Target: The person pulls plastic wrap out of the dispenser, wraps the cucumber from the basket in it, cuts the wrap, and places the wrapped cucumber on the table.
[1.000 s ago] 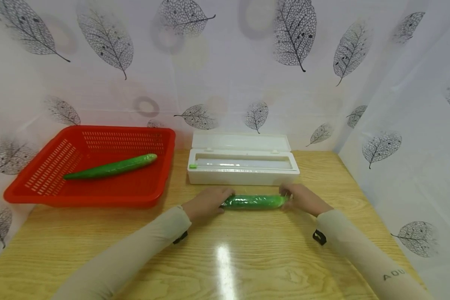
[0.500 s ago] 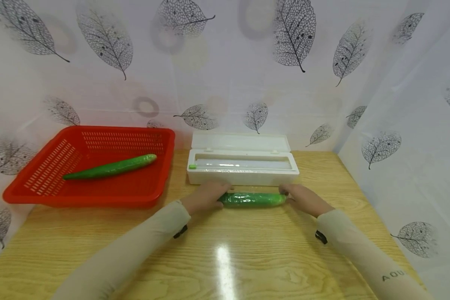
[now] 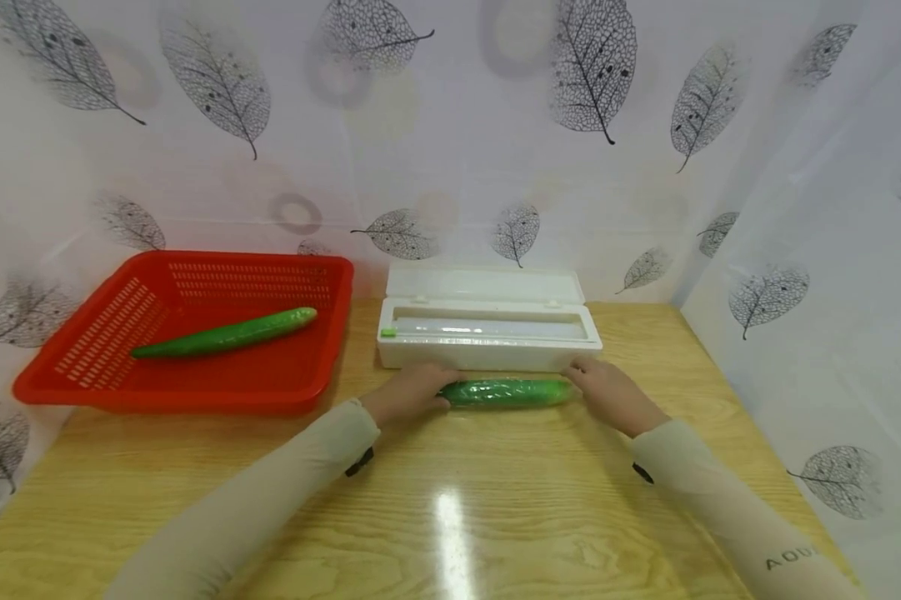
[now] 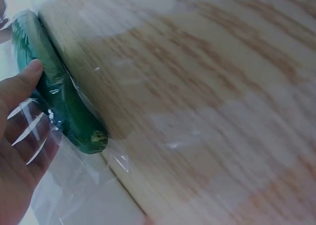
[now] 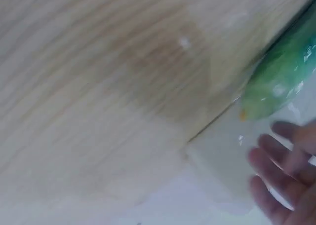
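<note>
Head view: both hands out ahead over a pale, wood-grained bench (image 3: 533, 500), beige sleeves (image 3: 262, 487) to the wrists. Between them, lengthwise from left to right, a long, glossy green cucumber (image 3: 506, 392), the work in hand.

Left hand (image 3: 408, 392) holds the darker end. Left wrist view: thumb laid on the cucumber, fingers along the far side with glinting clear plastic film (image 4: 59, 195) over them. Likely gripped there so the film stays snug against the skin.

Right hand (image 3: 611, 396) at the paler end. Right wrist view: fingers loosely spread, a little bent, just off the tip; cannot tell whether they touch film. Probably kept there to guide the loose edge. How far round the film goes: not clear.

Just beyond both hands, a white, oblong plastic box (image 3: 488, 358), lid raised behind it, pale roll (image 3: 488, 326) inside, small bright-green slider (image 3: 387, 332) at its left front. Set parallel to the cucumber, presumably so film comes off straight towards the person.

Well left of the left hand: red, slotted plastic basket (image 3: 172, 402), a second green cucumber (image 3: 225, 337) lying aslant in it, perhaps parked out of the working space. Behind all, a whitish leaf-printed curtain (image 3: 458, 167).
</note>
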Available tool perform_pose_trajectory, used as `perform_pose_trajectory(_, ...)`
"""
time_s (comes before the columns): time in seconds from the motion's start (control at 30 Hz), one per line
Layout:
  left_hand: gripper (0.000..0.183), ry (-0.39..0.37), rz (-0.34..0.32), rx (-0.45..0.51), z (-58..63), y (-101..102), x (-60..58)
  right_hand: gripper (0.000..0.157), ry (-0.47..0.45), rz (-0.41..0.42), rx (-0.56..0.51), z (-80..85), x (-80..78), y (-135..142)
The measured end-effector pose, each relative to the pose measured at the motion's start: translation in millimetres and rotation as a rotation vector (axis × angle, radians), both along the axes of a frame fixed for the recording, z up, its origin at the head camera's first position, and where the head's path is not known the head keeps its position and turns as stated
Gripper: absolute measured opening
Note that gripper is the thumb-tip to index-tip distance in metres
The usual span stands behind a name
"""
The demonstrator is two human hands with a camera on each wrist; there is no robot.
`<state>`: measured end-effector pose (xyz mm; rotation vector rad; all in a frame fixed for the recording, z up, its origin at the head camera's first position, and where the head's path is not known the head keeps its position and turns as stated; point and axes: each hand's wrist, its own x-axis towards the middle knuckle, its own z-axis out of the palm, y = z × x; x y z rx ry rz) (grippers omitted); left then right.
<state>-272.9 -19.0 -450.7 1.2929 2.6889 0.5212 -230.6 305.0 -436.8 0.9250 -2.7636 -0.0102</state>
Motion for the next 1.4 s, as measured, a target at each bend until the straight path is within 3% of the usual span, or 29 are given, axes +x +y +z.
perform_pose_trajectory(0.1,0.053,0.006,-0.006,0.024,-1.6,-2,-0.7,0.028,0.1,0.085,-0.015,1.0,0.0,-13)
perform_pose_trajectory(0.27,0.058,0.05,-0.018,0.043,-3.4,-3,-1.1,0.049,0.109,0.201,-0.045,-6.4,-4.4,-28)
perform_pose_trajectory(0.33,0.056,0.082,-0.021,0.011,-3.5,-3,-0.5,0.053,0.114,0.2,-0.033,-9.4,-5.9,-31)
perform_pose_trajectory(0.53,0.061,0.123,-0.001,-0.095,-1.9,3,3.5,0.045,0.135,0.163,-0.012,-10.5,-8.0,-35)
perform_pose_trajectory(0.63,0.058,0.158,0.011,-0.081,-1.3,5,5.0,0.044,0.111,0.135,-0.013,-9.7,-8.5,-37)
perform_pose_trajectory(0.83,0.027,0.239,0.049,-0.017,0.4,7,6.9,0.043,0.112,0.114,-0.067,-8.7,-10.7,-37)
perform_pose_trajectory(0.93,0.028,0.259,0.073,-0.004,-1.8,6,5.8,0.042,0.123,0.121,-0.087,-7.7,-12.3,-36)
perform_pose_trajectory(1.07,0.035,0.251,0.074,0.048,-6.2,1,1.9,0.042,0.093,0.101,-0.071,-7.1,-13.3,-35)
perform_pose_trajectory(1.3,0.054,0.117,0.072,0.055,0.6,-11,-4.5,0.048,0.094,0.106,-0.059,-8.6,-14.6,-34)
perform_pose_trajectory(1.4,0.054,0.177,0.075,0.053,3.6,-16,-6.2,0.05,0.083,0.112,-0.052,-9.1,-15.2,-34)
